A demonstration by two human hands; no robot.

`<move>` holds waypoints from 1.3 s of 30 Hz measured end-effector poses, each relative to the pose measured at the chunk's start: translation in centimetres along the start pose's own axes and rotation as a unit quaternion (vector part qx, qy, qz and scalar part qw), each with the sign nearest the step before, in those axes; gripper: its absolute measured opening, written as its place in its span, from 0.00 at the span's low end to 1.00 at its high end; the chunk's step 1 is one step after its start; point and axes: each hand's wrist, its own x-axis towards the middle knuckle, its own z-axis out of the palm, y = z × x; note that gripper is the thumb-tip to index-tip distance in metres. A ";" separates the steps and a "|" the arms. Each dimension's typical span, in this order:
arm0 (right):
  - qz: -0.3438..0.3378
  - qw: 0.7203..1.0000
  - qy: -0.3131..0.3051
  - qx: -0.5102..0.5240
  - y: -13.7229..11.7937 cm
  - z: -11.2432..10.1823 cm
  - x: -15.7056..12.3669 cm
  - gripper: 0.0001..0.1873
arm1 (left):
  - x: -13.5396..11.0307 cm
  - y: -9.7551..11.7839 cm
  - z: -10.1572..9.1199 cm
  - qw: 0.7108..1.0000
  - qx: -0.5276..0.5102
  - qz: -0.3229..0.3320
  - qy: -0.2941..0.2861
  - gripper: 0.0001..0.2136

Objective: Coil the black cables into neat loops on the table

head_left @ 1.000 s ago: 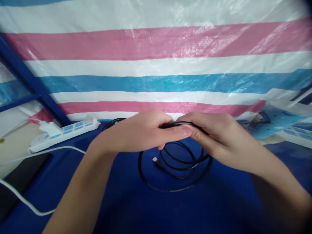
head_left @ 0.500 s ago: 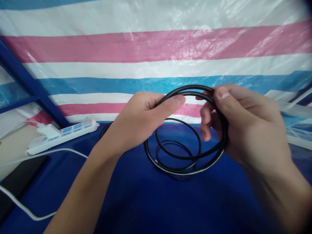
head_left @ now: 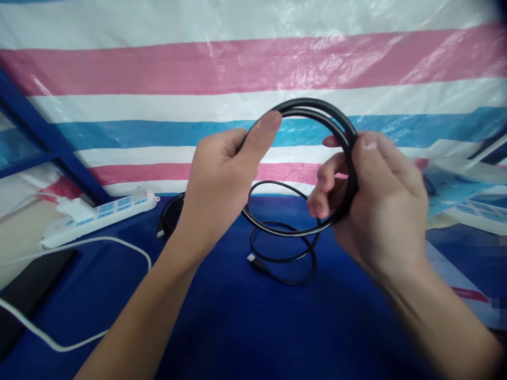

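Between my two hands a black cable (head_left: 311,105) is wound into round loops, held up above the blue table. My left hand (head_left: 225,174) grips the loops at their left side, with the thumb lying along them. On the right side, my right hand (head_left: 380,195) pinches the strands between thumb and fingers, its lower fingers curled inside the ring. The rest of this cable trails down in loose loops on the table, where its metal-tipped plug (head_left: 256,262) lies free. Another coiled black cable (head_left: 171,214) with a plug is partly hidden behind my left forearm.
A white power strip (head_left: 105,214) with a plugged-in adapter stands at the left. A white cord (head_left: 99,240) runs past a flat black object (head_left: 35,285). Striped plastic sheeting (head_left: 178,68) hangs behind the blue table (head_left: 245,327). A clear plastic bag (head_left: 455,179) is at the right.
Both hands have raised the loops, and the ring looks tighter, its strands closer together. The plug on the table and the second cable's plug now show.
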 end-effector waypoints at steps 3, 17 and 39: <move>0.038 0.997 -0.001 0.065 0.0 0.4 -0.1 0.11 | -0.1 -0.3 0.6 0.999 -0.027 -0.014 0.040 0.24; 0.050 0.961 -0.245 -0.118 -1.3 -2.8 1.5 0.11 | 0.1 0.3 0.2 0.868 -0.258 -0.301 -0.299 0.20; 0.064 0.975 0.019 0.210 1.6 3.6 -3.3 0.12 | 0.2 -0.5 1.5 0.789 -0.549 -0.248 0.122 0.23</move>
